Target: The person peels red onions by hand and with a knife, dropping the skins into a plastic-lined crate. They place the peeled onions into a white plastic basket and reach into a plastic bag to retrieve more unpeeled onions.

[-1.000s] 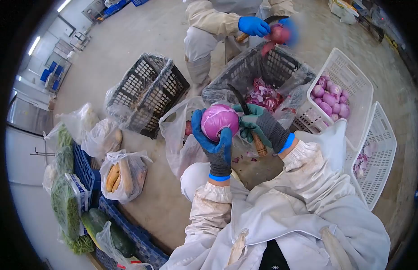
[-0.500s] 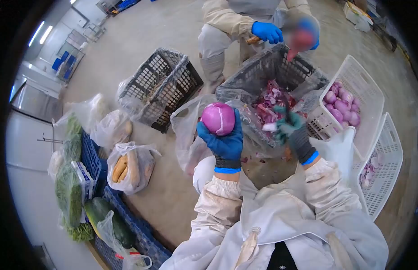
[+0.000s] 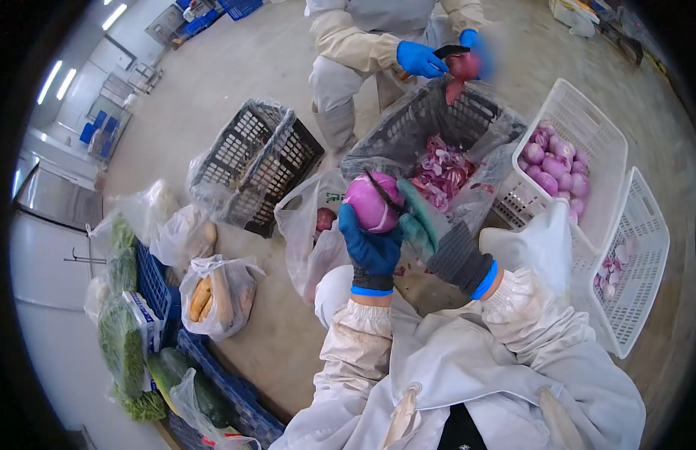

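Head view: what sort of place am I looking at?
Probably a food-preparation room: purple onions in a white basket, loose peelings in a plastic-lined crate, and a knife against the held onion.

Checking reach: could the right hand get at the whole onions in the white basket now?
Probably yes: the white basket is open-topped and nothing covers the whole onions. But the right hand appears to hold the knife against the onion in the left hand, so isn't free.

Beige floor (image 3: 183, 97) beneath dark crates (image 3: 286, 184), white baskets (image 3: 639, 281), plastic bags (image 3: 234, 300), blue crates (image 3: 246, 401), purple scraps (image 3: 400, 271).
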Action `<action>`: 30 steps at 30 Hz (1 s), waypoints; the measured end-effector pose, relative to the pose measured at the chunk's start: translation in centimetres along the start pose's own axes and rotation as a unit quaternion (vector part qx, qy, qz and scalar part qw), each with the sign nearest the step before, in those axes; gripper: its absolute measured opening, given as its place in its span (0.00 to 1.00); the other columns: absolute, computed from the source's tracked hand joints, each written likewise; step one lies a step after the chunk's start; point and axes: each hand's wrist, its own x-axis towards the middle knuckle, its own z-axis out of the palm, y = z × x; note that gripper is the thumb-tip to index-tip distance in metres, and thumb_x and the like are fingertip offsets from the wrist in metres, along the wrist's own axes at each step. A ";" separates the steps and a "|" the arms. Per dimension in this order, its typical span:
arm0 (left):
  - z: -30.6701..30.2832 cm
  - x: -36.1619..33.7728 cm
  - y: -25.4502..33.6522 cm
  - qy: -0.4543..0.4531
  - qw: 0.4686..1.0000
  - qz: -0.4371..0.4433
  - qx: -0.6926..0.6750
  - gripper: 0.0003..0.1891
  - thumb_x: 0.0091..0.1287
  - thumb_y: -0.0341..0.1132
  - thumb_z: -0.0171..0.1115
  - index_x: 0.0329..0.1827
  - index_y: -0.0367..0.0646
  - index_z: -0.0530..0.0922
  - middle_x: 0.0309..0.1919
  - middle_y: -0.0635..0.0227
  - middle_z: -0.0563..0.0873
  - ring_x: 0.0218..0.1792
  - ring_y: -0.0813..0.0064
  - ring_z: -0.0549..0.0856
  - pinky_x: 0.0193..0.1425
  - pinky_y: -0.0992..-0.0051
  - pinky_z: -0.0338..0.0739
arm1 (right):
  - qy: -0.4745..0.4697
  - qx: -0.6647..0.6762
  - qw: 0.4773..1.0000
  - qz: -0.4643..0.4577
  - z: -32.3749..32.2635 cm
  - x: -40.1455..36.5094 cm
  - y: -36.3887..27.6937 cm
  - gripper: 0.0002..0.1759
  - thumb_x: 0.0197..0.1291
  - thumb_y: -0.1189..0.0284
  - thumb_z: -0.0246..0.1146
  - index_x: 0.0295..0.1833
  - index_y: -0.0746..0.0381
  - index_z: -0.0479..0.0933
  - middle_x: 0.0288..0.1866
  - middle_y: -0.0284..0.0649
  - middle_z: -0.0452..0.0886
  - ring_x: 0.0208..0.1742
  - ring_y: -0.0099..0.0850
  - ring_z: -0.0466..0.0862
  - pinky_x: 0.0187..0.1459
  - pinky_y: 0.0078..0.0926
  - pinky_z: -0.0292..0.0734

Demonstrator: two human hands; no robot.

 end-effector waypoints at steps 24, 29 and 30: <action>3.2 -3.9 -0.8 0.042 0.998 0.010 0.046 0.37 0.62 0.59 0.58 0.70 0.48 0.62 0.66 0.55 0.70 0.64 0.48 0.71 0.67 0.46 0.67 | 0.026 0.264 0.954 0.138 -3.3 -1.2 2.8 0.23 0.70 0.70 0.54 0.69 0.61 0.67 0.45 0.38 0.82 0.37 0.20 0.78 0.40 0.19 0.75; 2.9 -3.9 -0.3 0.018 0.999 -0.046 -0.006 0.38 0.61 0.60 0.58 0.70 0.49 0.62 0.66 0.55 0.69 0.66 0.47 0.69 0.67 0.47 0.68 | -0.032 0.005 0.951 0.306 -5.7 0.0 6.6 0.27 0.66 0.66 0.60 0.69 0.62 0.66 0.41 0.37 0.81 0.35 0.21 0.77 0.39 0.22 0.75; 3.0 -3.6 -0.4 0.016 0.998 -0.060 -0.009 0.38 0.61 0.60 0.58 0.70 0.49 0.62 0.66 0.55 0.69 0.67 0.48 0.68 0.67 0.47 0.67 | -0.065 -0.076 0.931 0.352 -6.1 0.4 7.0 0.30 0.64 0.64 0.62 0.69 0.63 0.65 0.44 0.38 0.81 0.37 0.23 0.78 0.41 0.24 0.76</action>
